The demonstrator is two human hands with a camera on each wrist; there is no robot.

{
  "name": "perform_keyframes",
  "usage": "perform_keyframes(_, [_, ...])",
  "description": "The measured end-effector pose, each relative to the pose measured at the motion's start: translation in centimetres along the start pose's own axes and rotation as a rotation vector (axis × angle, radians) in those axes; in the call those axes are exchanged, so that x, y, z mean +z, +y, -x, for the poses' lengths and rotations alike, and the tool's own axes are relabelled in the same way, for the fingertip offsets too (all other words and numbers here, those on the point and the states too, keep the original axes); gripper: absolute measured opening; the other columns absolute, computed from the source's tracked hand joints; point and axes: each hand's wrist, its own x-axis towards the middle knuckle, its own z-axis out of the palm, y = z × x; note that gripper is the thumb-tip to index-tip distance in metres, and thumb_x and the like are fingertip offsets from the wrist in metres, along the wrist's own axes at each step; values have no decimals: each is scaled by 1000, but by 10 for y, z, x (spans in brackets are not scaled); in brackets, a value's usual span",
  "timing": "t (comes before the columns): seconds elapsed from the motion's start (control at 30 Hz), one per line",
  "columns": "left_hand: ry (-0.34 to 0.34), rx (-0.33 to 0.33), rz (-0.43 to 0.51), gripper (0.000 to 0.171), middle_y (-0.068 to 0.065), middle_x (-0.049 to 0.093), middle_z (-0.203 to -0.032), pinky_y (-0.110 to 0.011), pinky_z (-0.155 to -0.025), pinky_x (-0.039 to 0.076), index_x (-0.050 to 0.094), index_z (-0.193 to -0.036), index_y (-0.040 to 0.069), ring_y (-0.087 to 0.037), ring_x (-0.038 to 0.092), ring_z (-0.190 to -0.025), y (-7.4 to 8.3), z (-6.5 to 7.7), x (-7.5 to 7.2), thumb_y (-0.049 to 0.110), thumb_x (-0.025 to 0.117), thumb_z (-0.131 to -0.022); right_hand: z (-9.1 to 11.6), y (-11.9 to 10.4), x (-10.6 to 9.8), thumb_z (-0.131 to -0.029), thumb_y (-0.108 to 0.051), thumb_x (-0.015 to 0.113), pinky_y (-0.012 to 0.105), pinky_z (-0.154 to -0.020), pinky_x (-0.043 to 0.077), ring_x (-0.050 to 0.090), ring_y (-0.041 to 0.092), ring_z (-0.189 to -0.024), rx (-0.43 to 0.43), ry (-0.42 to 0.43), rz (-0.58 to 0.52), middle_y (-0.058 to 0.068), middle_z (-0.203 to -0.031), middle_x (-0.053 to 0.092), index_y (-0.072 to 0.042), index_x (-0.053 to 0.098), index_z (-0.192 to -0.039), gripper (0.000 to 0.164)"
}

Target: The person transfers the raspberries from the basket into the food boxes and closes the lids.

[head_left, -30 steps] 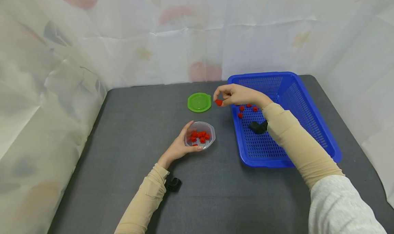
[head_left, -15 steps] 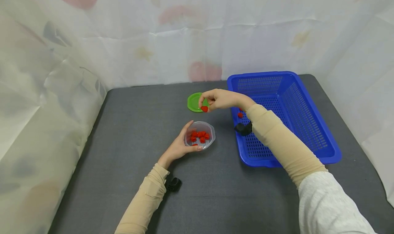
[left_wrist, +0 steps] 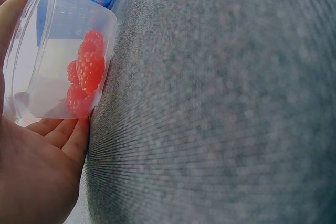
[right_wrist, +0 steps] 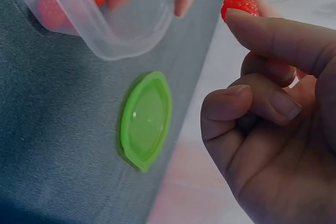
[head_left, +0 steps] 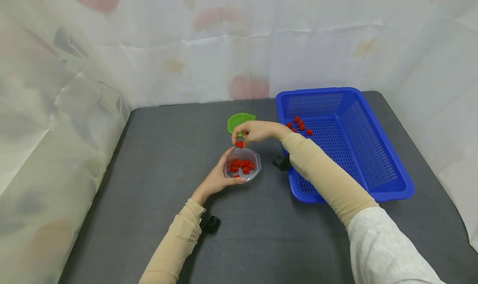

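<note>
A clear plastic container (head_left: pixel 255 174) with several red raspberries (left_wrist: pixel 90 72) inside stands on the grey table. My left hand (head_left: pixel 216 178) grips it from the left, thumb on the near side and fingers round the far side. Between thumb and fingertip, my right hand (head_left: pixel 257 131) pinches one raspberry (right_wrist: pixel 239 7). That berry is just above the container's far rim, apart from it. Behind the container lies a green lid (right_wrist: pixel 148 121), partly covered by the right hand in the head view.
At the right stands a blue plastic basket (head_left: pixel 347 197) with several raspberries (head_left: pixel 301 126) near its left side. The right forearm crosses over its front left part. White patterned sheets (head_left: pixel 209 47) hang behind the table and at both sides.
From beside the basket, my right hand has moved left and nearer, carrying the raspberry over the lid to the container's far rim. My left hand and the container have stayed put.
</note>
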Motion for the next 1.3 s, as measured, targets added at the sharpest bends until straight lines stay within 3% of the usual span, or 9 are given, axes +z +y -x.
perform_keyframes(0.2, [13,0,0,97,-19,34,-148,-55,-111,24,11,-150,25,-33,33,-137,-13,-5,1,18,76,-77,-7,8,6,-86,3,54,26,-65,38,35,12,-59,34,-39,8,-2,-62,39,-8,59,-114,31])
perform_keyframes(0.33, [34,0,-12,99,-12,35,-148,-54,-111,24,11,-148,34,-29,34,-136,-31,-11,2,22,78,-76,-11,12,9,-84,4,53,25,-61,35,35,13,-61,65,-65,30,2,-77,49,-7,58,-115,34])
perform_keyframes(0.43, [38,17,-13,99,-9,37,-146,-53,-110,27,12,-147,36,-27,38,-134,-35,-11,2,26,79,-75,-13,14,11,-83,4,53,24,-59,33,36,13,-63,77,-86,57,6,-93,52,-6,59,-116,35])
perform_keyframes(0.67, [48,18,-13,99,-5,40,-144,-51,-109,29,13,-146,39,-23,42,-130,-35,-10,3,37,80,-72,-17,19,17,-84,4,51,23,-55,32,34,12,-60,116,-112,79,6,-92,48,-11,60,-116,37])
perform_keyframes(0.73, [36,1,-7,99,-6,40,-145,-52,-110,27,12,-147,36,-25,40,-132,-26,-8,2,33,79,-74,-18,20,18,-84,4,51,22,-54,32,33,11,-56,123,-114,81,4,-84,47,-12,61,-116,37])
perform_keyframes(0.87, [29,-15,2,97,-4,39,-145,-52,-111,25,12,-147,38,-24,39,-133,-25,-9,2,29,78,-76,-19,21,18,-83,4,51,22,-51,32,31,10,-52,126,-119,84,4,-83,48,-13,61,-115,38])
perform_keyframes(0.97, [41,-11,-3,97,-1,39,-145,-52,-110,26,12,-145,43,-23,39,-133,-33,-11,3,32,78,-75,-20,22,19,-83,4,50,22,-51,32,31,10,-52,132,-121,84,6,-89,50,-14,61,-115,38])
perform_keyframes(1.13, [55,-12,-26,99,-1,34,-147,-53,-110,26,13,-146,40,-24,36,-134,-32,-11,2,36,79,-72,-20,23,19,-84,1,52,23,-53,33,33,11,-55,143,-112,77,2,-82,46,-16,61,-114,36])
perform_keyframes(1.3, [46,-23,-31,99,-3,35,-147,-51,-111,25,12,-147,36,-25,35,-135,-31,-11,2,29,79,-74,-20,22,20,-85,-1,54,23,-54,33,34,12,-56,144,-109,69,1,-79,44,-16,61,-113,32])
